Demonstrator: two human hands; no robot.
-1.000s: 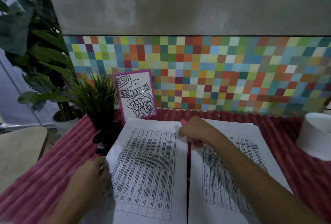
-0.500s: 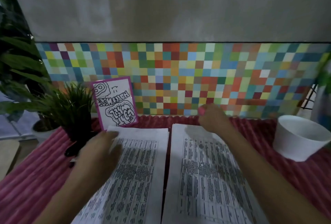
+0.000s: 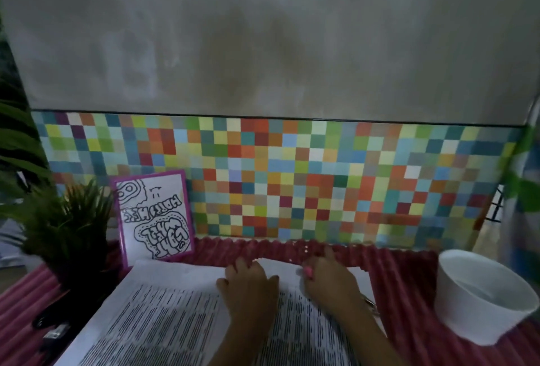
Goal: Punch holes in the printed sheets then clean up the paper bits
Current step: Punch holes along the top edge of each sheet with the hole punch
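Two stacks of printed sheets (image 3: 163, 316) lie side by side on a red ribbed mat (image 3: 409, 283). My left hand (image 3: 248, 286) rests flat on the top edge of the sheets, near the gap between the stacks. My right hand (image 3: 327, 276) lies on the right stack's top edge, with one finger stretched onto the mat. Small white paper bits (image 3: 304, 247) are scattered on the mat just beyond that finger. A black tool (image 3: 51, 332), maybe the hole punch, lies left of the sheets and is too dark to make out.
A white bowl (image 3: 482, 295) stands on the mat at the right. A potted plant (image 3: 67, 228) and a pink-framed doodle card (image 3: 153, 215) stand at the back left against the coloured tile wall (image 3: 292, 178). A small metal thing (image 3: 371, 304) shows beside my right wrist.
My left hand has moved right from the left stack to the middle, close to my right hand. The view has tilted up, and paper bits now show beyond the sheets.
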